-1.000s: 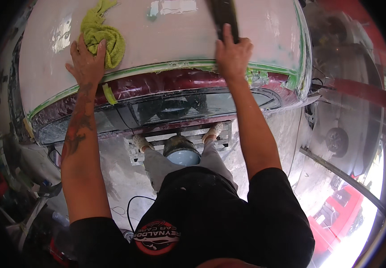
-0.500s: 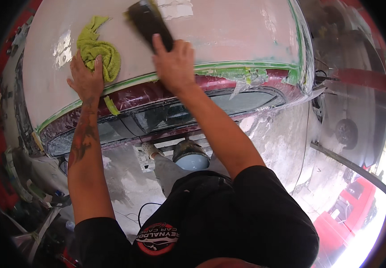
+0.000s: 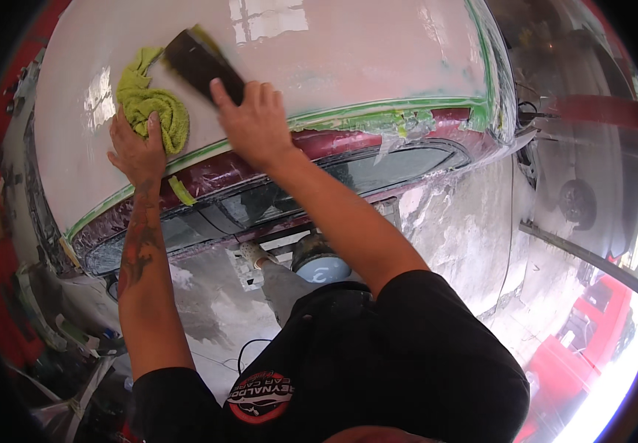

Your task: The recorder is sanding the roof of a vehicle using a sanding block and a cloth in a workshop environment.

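Note:
A pale, wet-looking car roof (image 3: 319, 66) spreads out before me. My right hand (image 3: 256, 129) is closed round the near end of a long dark sanding block (image 3: 199, 65), its thumb along the top. The block lies at a slant on the roof, its far end close to a twisted yellow-green towel (image 3: 158, 111). On the towel's left side rests my left hand (image 3: 138, 148), fingers stretched out and thumb apart on the cloth. Green masking tape (image 3: 378, 109) runs along the roof edge, torn in places.
Below the roof edge are dark red trim (image 3: 208, 170) and car windows (image 3: 378, 166). A bucket (image 3: 323, 270) of bluish-grey liquid stands on the floor by my legs. A grey vehicle (image 3: 585, 177) is at the right, with a red one (image 3: 581, 332) further down.
My right hand has swept the sanding block left across the roof, closer to the towel. My left hand stays on the towel. The whole view has shifted slightly.

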The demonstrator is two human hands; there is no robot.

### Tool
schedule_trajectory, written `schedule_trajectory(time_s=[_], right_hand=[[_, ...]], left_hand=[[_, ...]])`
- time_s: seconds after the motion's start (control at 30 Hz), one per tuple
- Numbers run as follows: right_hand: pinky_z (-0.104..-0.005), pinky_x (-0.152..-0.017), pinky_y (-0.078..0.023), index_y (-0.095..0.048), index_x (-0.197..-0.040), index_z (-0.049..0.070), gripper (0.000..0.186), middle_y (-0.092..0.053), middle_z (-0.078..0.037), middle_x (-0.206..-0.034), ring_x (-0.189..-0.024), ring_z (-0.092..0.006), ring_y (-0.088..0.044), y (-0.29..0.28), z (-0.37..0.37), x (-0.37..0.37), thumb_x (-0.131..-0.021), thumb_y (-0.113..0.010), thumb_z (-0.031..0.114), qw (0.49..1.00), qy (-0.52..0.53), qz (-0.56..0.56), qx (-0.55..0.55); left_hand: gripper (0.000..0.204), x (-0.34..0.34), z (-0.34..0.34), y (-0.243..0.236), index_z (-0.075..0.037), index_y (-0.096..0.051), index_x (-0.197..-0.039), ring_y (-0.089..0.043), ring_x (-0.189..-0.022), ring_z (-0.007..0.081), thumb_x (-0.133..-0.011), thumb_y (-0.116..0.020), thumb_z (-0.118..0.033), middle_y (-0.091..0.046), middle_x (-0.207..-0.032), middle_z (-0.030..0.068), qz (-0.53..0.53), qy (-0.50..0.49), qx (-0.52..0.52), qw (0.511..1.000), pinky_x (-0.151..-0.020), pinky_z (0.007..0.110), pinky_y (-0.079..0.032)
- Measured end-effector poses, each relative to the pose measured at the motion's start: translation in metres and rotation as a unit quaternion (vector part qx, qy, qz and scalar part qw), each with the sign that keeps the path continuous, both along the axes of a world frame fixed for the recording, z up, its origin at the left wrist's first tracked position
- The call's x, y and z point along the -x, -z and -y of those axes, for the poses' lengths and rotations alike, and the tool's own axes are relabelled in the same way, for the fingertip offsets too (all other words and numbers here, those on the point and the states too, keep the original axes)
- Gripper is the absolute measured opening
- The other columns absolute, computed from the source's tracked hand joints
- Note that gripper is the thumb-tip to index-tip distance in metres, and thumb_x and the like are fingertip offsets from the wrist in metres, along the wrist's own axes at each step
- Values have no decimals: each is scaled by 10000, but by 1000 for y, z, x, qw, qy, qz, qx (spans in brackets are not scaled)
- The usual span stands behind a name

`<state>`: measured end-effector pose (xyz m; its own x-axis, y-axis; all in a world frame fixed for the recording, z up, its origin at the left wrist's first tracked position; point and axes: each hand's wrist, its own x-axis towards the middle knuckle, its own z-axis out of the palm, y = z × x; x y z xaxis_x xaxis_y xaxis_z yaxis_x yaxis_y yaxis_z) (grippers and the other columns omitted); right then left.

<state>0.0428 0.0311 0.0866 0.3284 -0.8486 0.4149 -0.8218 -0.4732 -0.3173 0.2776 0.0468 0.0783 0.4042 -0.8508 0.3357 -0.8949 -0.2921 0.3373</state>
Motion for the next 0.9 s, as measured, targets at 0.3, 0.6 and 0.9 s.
schedule_trajectory(time_s=[0.3, 0.6, 0.9], right_hand=[[-496, -846, -401, -487, -1429, 195, 534, -470, -253, -1034, -941, -365, -462, 16, 60, 222, -922, -610, 313, 925, 373, -75, -11], [-467, -792, -424, -493, -1407, 202, 516, -526, -200, -980, -920, -355, -498, 5, 27, 94, -899, -574, 246, 997, 60, -51, 0], [-487, -822, -403, -506, -1398, 195, 486, -497, -229, -981, -929, -367, -474, 8, 49, 167, -927, -583, 287, 967, 245, -67, 6]], left_hand=[[712, 1, 1, -5, -134, -328, -1496, -311, -1429, 328, -941, -534, -529, -367, -1509, 168, 26, -13, -9, 1000, -1110, 668, -153], [680, -3, -4, 3, -126, -354, -1483, -333, -1417, 319, -949, -535, -505, -372, -1514, 133, 4, 1, 6, 1000, -1100, 670, -164], [677, -1, 2, 2, -120, -363, -1477, -349, -1406, 326, -950, -527, -513, -380, -1506, 135, 36, 0, 23, 999, -1089, 672, -185]])
